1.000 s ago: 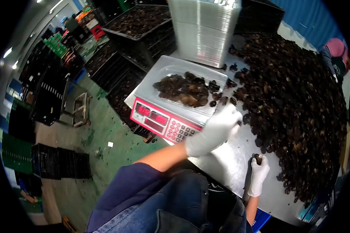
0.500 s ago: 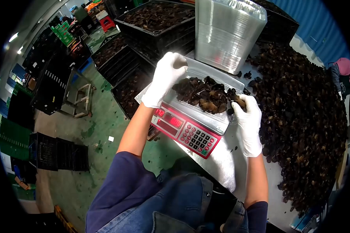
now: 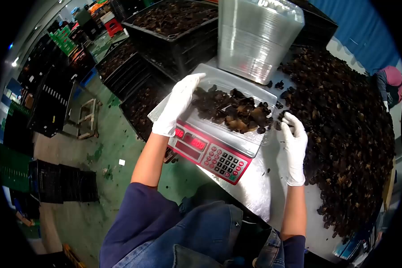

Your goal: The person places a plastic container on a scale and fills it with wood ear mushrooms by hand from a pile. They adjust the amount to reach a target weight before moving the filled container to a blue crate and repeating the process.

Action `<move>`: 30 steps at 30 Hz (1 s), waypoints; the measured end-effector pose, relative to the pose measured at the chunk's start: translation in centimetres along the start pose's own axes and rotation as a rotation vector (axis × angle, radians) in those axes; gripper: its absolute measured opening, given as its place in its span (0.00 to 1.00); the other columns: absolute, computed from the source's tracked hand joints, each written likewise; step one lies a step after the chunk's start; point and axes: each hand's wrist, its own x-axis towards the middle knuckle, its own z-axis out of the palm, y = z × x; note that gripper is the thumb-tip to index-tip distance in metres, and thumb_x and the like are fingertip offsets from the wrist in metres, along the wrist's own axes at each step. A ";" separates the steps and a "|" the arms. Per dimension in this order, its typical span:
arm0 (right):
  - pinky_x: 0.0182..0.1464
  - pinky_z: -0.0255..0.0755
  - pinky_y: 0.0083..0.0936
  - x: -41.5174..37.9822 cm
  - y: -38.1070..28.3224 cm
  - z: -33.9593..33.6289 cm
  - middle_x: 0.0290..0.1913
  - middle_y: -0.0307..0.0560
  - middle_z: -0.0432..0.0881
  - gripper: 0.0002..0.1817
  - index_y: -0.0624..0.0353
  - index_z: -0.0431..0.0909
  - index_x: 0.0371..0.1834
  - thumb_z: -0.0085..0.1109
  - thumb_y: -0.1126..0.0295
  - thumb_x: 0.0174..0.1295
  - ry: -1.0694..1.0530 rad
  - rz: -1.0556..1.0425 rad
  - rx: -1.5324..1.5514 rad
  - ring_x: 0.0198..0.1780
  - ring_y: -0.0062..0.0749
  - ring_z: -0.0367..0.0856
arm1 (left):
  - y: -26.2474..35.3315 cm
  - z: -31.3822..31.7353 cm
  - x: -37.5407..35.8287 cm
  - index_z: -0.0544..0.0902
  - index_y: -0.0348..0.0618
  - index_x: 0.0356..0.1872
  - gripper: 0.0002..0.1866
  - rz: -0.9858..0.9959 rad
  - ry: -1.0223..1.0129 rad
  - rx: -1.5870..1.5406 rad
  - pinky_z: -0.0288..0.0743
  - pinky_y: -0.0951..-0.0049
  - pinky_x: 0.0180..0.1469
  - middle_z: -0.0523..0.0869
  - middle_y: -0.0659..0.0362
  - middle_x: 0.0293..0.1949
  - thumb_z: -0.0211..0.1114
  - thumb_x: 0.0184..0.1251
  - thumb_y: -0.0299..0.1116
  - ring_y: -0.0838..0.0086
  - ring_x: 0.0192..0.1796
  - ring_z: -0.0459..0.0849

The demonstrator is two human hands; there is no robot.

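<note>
One clear plastic tray (image 3: 264, 136) lies between the two hands, holding a mound of dark wood-ear-like mushroom pieces (image 3: 239, 111), too overlapped to count. It sits on one red-fronted digital scale (image 3: 225, 163). The left hand (image 3: 176, 102), in a white glove, reaches forward with wrist bent inward and fingers extended together along the near-left edge of the scale's platform; whether it grips anything, I cannot tell. The right hand (image 3: 295, 145), also gloved, is just beside the tray's right end, forearm almost straight ahead, fingers curved and thumb parted from them; whether a small piece is pinched at the fingertips is unclear. Right of that hand spreads one big heap (image 3: 348, 143) of similar pieces. Ahead, between the hands, stands one tall stack of clear trays (image 3: 254, 40); beyond the left hand, one black crate (image 3: 190, 51) brims with more pieces. One other person (image 3: 391, 85) is far beyond the right hand.
</note>
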 end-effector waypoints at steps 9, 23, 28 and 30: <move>0.62 0.70 0.25 -0.2 1.5 0.0 0.60 0.48 0.78 0.24 0.61 0.72 0.68 0.59 0.72 0.69 0.021 0.072 0.001 0.57 0.28 0.77 | 0.1 -1.3 0.0 0.80 0.39 0.63 0.23 -0.187 0.115 -0.028 0.64 0.65 0.72 0.82 0.55 0.62 0.50 0.80 0.44 0.70 0.66 0.77; 0.52 0.79 0.37 -2.3 2.5 -0.9 0.51 0.48 0.83 0.19 0.57 0.79 0.53 0.50 0.54 0.77 -0.126 0.557 1.022 0.52 0.37 0.81 | -0.1 7.1 -2.4 0.80 0.35 0.61 0.20 -0.137 -0.047 -0.004 0.65 0.64 0.71 0.80 0.45 0.62 0.53 0.78 0.38 0.58 0.66 0.76; 0.41 0.81 0.29 -9.1 4.3 -8.8 0.47 0.46 0.84 0.16 0.57 0.78 0.56 0.49 0.59 0.78 0.190 0.481 1.056 0.43 0.35 0.84 | 5.2 14.9 -6.2 0.77 0.42 0.66 0.21 -0.042 -0.300 0.162 0.55 0.62 0.75 0.69 0.46 0.71 0.54 0.78 0.37 0.57 0.74 0.62; 0.43 0.82 0.30 -13.2 4.0 -12.6 0.48 0.46 0.84 0.17 0.59 0.77 0.58 0.48 0.59 0.78 0.320 0.449 1.098 0.44 0.34 0.84 | 7.8 18.5 -8.0 0.72 0.44 0.71 0.24 -0.044 -0.433 0.079 0.52 0.62 0.77 0.67 0.45 0.73 0.53 0.78 0.38 0.57 0.76 0.60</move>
